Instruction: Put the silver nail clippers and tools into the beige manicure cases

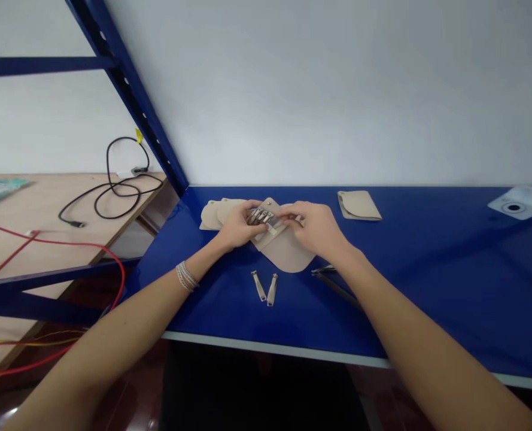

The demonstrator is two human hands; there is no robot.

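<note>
An open beige pouch lies on the blue table, with several small metal tools tucked in its slots. My left hand rests on the pouch's left side, fingers curled against the tools. From the other side, my right hand pinches one metal tool at the pouch. Two nail clippers lie loose on the table in front of the pouch. A dark slim tool pokes out beside my right wrist.
More beige pouches lie stacked at the left, and another pouch lies at the back right. A clear plastic bag sits at the far right. A wooden bench with black and red cables stands left, behind a blue frame post.
</note>
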